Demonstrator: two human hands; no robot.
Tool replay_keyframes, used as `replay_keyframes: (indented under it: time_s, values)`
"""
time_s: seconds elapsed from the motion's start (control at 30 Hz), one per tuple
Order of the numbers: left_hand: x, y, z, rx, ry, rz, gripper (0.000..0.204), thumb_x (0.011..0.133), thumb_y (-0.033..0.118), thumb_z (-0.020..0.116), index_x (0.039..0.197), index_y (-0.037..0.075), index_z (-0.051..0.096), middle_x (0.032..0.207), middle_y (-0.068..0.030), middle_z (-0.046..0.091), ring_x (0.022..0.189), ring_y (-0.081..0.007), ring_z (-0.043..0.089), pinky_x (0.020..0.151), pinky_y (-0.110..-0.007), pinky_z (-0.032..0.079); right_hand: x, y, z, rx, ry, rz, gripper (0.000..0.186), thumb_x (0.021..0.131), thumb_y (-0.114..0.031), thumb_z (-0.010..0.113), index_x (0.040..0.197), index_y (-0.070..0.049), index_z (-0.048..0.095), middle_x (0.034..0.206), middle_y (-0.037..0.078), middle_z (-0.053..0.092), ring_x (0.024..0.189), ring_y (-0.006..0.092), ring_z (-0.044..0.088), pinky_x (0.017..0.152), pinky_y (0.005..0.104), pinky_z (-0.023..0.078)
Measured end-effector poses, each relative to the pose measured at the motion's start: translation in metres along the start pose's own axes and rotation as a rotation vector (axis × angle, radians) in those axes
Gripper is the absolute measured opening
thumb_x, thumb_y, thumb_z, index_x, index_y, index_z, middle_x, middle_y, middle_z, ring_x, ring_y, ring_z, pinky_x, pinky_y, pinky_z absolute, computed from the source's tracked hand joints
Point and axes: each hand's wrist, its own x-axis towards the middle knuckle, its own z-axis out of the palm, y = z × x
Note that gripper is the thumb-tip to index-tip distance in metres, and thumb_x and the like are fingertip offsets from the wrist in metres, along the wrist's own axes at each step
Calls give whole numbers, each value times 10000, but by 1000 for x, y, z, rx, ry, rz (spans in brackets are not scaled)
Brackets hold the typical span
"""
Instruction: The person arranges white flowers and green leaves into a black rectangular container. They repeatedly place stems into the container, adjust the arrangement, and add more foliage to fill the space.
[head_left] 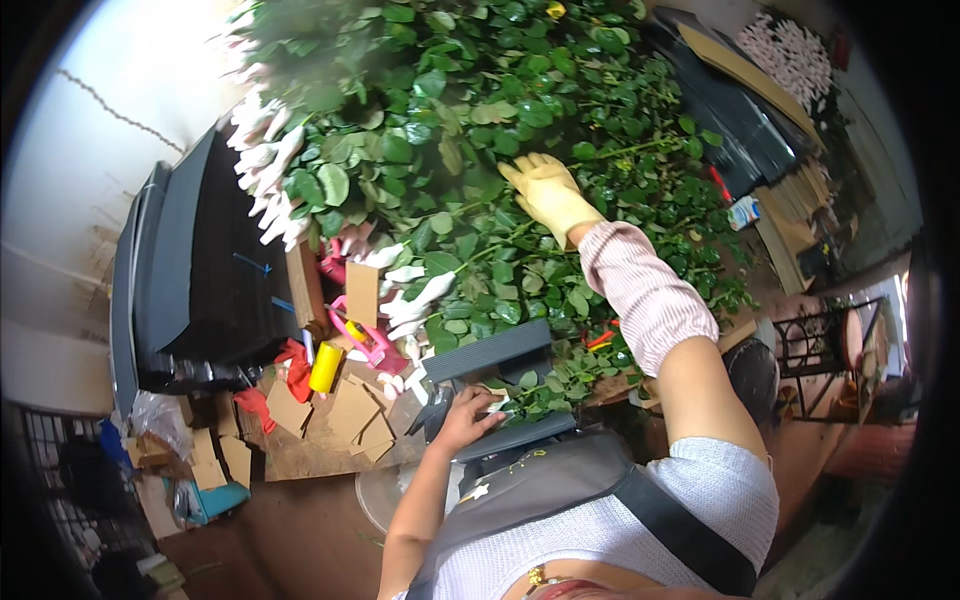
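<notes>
My bare left hand (468, 420) is at the table's near edge, its fingers curled over a rose head in a white sleeve (496, 401). That flower lies between upright flaps of black corrugated sheet (488, 352), its leafy stem (570, 385) pointing right. My right hand (548, 195), in a pale yellow glove, reaches forward onto a deep pile of leafy rose stems (450, 150). Its fingers are stretched out and its thumb is apart; no stem shows inside the grip. The pile's white-sleeved heads (270, 165) face left.
Stacked black sheets (205, 260) stand at left. Nearby lie a pink tape dispenser (372, 345), a yellow roll (325, 367) and cardboard pieces (360, 415). Far right are black wrapping (735, 120) and more pale flower heads (785, 60). A dark stool (752, 375) stands right.
</notes>
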Motion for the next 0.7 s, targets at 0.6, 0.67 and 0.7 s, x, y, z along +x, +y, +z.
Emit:
replay_keyframes:
  time_s: [0.6, 0.67, 0.7]
  values:
    - [-5, -33, 27, -249, 238, -134, 868, 782, 130, 876, 1495, 44, 390, 1350, -150, 604, 1213, -270, 612, 1023, -377, 501, -226, 0, -132, -191, -975, -81, 421, 825, -50, 648, 1206, -200, 746, 1093, 92, 755, 976, 345, 726, 838, 431, 584]
    - [-2, -36, 33, -342, 272, -112, 859, 773, 155, 886, 1486, 42, 421, 1360, -160, 582, 1220, -299, 601, 1009, -377, 507, -258, 24, -89, -183, -964, -36, 444, 832, -58, 645, 1234, -224, 738, 1113, 112, 750, 1007, 326, 727, 832, 429, 588]
    - [-2, -36, 31, -263, 294, -73, 838, 773, 161, 887, 1476, 46, 446, 1355, -160, 579, 1214, -306, 600, 1006, -378, 510, -261, 24, -83, -163, -975, -21, 451, 845, -53, 621, 1242, -232, 739, 1126, 121, 747, 1013, 326, 725, 834, 434, 585]
